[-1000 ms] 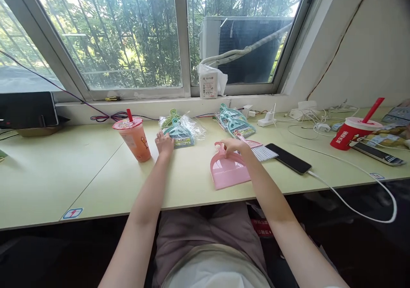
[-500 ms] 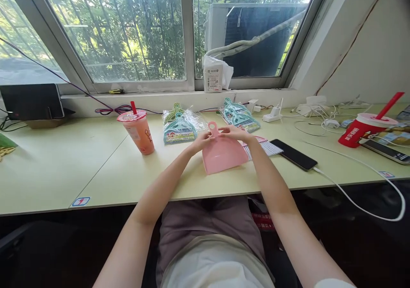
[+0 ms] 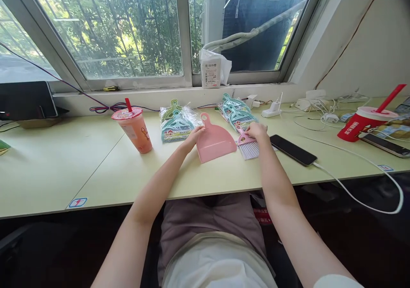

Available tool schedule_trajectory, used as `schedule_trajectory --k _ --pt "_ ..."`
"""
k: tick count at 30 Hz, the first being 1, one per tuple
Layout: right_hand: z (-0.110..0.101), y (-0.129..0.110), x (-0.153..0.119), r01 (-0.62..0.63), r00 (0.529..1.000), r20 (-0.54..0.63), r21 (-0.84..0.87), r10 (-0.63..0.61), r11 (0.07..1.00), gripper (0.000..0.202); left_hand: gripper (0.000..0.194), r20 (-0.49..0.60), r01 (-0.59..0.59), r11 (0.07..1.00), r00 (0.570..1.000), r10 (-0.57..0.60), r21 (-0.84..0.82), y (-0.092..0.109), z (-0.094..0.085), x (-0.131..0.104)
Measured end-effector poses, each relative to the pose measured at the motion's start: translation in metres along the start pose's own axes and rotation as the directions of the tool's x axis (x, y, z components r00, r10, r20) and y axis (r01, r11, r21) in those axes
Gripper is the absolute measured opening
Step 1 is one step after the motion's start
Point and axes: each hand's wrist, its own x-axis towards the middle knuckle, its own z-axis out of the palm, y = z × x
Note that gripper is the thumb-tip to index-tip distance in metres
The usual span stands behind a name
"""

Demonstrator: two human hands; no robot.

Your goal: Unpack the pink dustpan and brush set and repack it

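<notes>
On dustpan [image 3: 216,145] and brush [image 3: 249,149], curled hands [image 3: 194,136] [image 3: 257,130]

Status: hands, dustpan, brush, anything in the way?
Left hand gripping pink plastic dustpan at its left edge. Right hand on small pink brush with white bristles. Black rectangular phone right of brush, may crowd it.

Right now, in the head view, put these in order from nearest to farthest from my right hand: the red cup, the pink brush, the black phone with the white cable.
1. Pink brush: nearest, its handle in the right hand.
2. Black phone: just right of that hand, lying flat.
3. Red cup: farthest, well over to the right.
</notes>
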Motion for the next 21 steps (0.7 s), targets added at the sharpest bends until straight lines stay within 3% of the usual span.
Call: schedule_trajectory --k 3,5,7,9,11,13,16,19,21 --pt "-0.008 0.001 -0.001 0.037 0.999 -0.008 0.155 -0.036 0.987 0.021 0.041 -0.031 -0.016 1.000 0.999 0.016 0.011 0.003 -0.001 -0.001" --pt "-0.017 0.003 -0.002 0.150 0.989 -0.063 0.411 -0.136 0.899 0.026 0.039 -0.064 -0.026 0.999 0.998 0.028 0.038 0.006 -0.005 -0.002" --pt "-0.025 -0.001 -0.006 0.322 0.944 -0.179 0.681 -0.277 0.658 0.035 0.040 -0.105 -0.040 0.996 0.993 0.048 0.078 0.007 -0.011 -0.001" --pt "-0.028 -0.014 -0.013 0.429 0.884 -0.299 0.826 -0.360 0.367 0.045 0.042 -0.122 -0.058 0.992 0.990 0.072 0.108 0.007 -0.014 0.000" --pt "-0.027 -0.038 -0.023 0.456 0.854 -0.353 0.862 -0.383 0.221 0.048 0.046 -0.094 -0.083 0.991 0.991 0.093 0.100 0.005 -0.014 0.001" --pt "-0.020 -0.068 -0.036 0.480 0.835 -0.357 0.845 -0.419 0.237 0.044 0.053 -0.029 -0.094 0.994 0.995 0.096 0.063 0.004 -0.009 0.001" --pt "-0.009 -0.106 -0.058 0.584 0.795 -0.401 0.711 -0.456 0.392 0.035 0.061 0.032 -0.088 0.996 0.996 0.087 0.027 0.004 -0.002 0.000" --pt "-0.005 -0.120 -0.074 0.663 0.747 -0.510 0.529 -0.426 0.530 0.034 0.054 0.037 -0.131 0.991 0.991 0.130 0.036 0.005 0.002 -0.002" --pt "-0.005 -0.117 -0.077 0.636 0.759 -0.533 0.486 -0.374 0.599 0.049 0.052 0.065 -0.162 0.985 0.985 0.158 0.066 0.005 0.002 -0.003"
